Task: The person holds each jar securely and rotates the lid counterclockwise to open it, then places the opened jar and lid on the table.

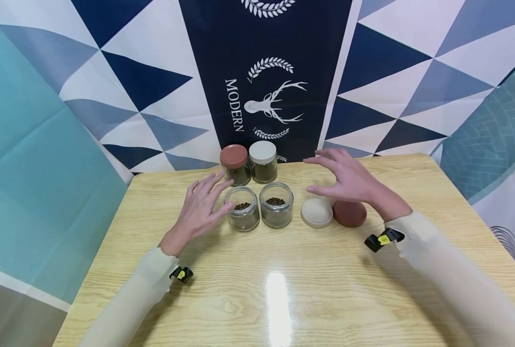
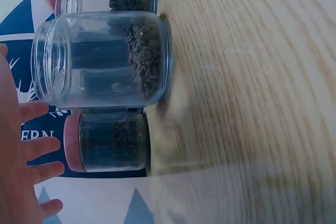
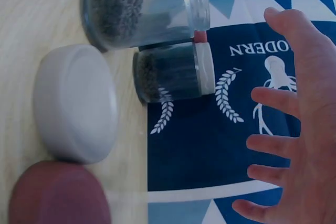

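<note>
My left hand (image 1: 202,206) hovers beside the left open jar (image 1: 244,219), fingers spread and holding nothing. A second open jar (image 1: 276,214) stands right of it. Both are clear glass with dark brown bean-like pieces (image 2: 143,56) at the bottom. Over the lids on the right, my right hand (image 1: 343,176) hangs in the air with its fingers apart and nothing in them. Below it, a white lid (image 1: 316,213) and a reddish-brown lid (image 1: 349,213) lie side by side on the table. In the right wrist view that hand's fingers (image 3: 273,145) touch nothing.
Two closed jars stand behind the open ones, a red-lidded jar (image 1: 234,164) and a white-lidded jar (image 1: 263,161), both with dark contents. A patterned cloth (image 1: 153,96) hangs right behind the wooden table (image 1: 222,289). Teal cloth (image 1: 36,168) borders the left side.
</note>
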The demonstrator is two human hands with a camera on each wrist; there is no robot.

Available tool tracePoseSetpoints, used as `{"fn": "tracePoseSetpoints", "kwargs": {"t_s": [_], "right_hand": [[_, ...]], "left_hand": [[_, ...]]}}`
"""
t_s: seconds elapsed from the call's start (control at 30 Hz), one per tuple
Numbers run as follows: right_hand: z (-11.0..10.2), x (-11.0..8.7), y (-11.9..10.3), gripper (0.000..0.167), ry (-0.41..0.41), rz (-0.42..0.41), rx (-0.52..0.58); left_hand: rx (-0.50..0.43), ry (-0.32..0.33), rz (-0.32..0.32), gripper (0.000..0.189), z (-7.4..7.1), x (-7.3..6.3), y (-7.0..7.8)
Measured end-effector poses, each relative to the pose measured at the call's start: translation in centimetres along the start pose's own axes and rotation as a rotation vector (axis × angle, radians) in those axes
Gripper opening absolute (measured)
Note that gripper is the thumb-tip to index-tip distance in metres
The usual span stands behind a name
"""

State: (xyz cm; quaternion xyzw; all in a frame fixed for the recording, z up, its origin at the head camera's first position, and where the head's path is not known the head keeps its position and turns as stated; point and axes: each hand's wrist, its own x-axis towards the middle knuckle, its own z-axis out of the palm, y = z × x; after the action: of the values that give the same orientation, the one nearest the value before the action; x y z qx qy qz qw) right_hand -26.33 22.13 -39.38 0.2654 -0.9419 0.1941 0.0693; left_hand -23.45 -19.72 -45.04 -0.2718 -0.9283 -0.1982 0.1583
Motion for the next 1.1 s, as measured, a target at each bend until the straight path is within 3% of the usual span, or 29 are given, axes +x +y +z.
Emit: {"fn": "tracePoseSetpoints", "kwargs": {"t_s": [0.6,1.1], "right_hand": [[0.0,6.9,-1.2,0.07,0.007,-0.079,-0.13],[-0.3,11.7,-2.1,0.078,-0.099,0.002,-0.134]], "left_hand": [[-0.03,0.028,0.008,0.089,0.0,-0.4,-0.3],[-0.048,0.026,-0.006,0.076,0.4,-0.8,-0.6]]}}
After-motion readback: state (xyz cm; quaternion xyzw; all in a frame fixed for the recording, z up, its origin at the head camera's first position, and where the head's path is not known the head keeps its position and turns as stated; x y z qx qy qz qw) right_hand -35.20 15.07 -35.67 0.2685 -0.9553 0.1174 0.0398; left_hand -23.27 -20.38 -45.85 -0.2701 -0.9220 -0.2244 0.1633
